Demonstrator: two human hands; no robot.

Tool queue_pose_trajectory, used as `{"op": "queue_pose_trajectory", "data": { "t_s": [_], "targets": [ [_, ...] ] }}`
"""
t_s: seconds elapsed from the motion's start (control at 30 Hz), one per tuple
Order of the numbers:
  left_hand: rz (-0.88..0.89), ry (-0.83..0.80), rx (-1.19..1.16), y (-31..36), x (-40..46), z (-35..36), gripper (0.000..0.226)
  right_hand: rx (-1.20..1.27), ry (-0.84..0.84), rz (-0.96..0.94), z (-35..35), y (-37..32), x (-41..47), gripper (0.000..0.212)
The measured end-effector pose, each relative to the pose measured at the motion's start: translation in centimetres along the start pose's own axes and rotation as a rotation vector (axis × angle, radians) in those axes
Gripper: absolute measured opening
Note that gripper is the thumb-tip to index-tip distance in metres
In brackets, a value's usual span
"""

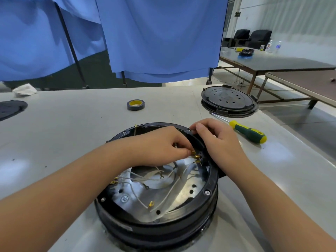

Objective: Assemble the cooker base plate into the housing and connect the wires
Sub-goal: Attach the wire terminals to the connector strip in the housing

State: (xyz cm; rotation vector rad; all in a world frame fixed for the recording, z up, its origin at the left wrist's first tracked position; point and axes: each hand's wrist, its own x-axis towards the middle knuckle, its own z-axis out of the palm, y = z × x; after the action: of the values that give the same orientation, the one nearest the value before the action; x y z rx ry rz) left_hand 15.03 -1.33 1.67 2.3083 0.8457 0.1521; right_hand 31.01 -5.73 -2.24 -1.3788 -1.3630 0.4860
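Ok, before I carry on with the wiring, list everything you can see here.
cooker housing: one, black, near table centre
metal plate: one, silver, inside housing
wires: several, white, loose on plate
brass terminals: three, gold, right inner wall
base cover: one, black, far right
screwdriver: one, green and yellow, right of housing
tape roll: one, black with yellow core, behind housing
cloth: one, white, far left
curtains: blue, behind table
left hand: pinches at terminals
right hand: fingers curled over housing rim
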Motion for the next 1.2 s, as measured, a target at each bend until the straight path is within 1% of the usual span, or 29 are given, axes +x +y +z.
{"op": "queue_pose_trajectory", "data": {
  "t_s": [0.1,0.27,0.5,0.7,0.8,0.93,1.03,1.2],
  "targets": [
    [-0.020,-0.053,-0.029,-0.1,0.2,0.0,0.024,0.001,0.002,0.004,0.0,0.0,-0.1,0.021],
    [-0.060,-0.079,-0.088,-0.3,0.6,-0.5,0.021,0.016,0.002,0.022,0.0,0.1,0.0,0.021],
    [-0.051,-0.125,-0.102,-0.6,0.5,-0.8,0.023,0.010,0.001,0.026,0.1,0.1,0.0,0.021],
    [-0.027,-0.124,-0.036,-0.4,0.7,-0.9,0.025,0.020,-0.004,0.032,0.0,-0.1,-0.1,0.021],
    [-0.007,-0.129,-0.035,-0.2,0.6,-1.0,0.028,0.022,-0.001,0.036,0.0,-0.1,-0.1,0.021],
    [0.009,-0.132,-0.004,0.0,0.7,-0.9,0.025,0.019,-0.003,0.034,0.1,-0.2,-0.1,0.021],
    [0.024,-0.126,-0.009,0.3,0.6,-1.0,0.029,0.021,-0.004,0.038,0.0,-0.2,-0.2,0.021],
    [0.023,-0.105,-0.011,0.4,0.8,-1.1,0.021,0.025,0.001,0.038,0.1,-0.2,-0.2,0.021]
  ]
}}
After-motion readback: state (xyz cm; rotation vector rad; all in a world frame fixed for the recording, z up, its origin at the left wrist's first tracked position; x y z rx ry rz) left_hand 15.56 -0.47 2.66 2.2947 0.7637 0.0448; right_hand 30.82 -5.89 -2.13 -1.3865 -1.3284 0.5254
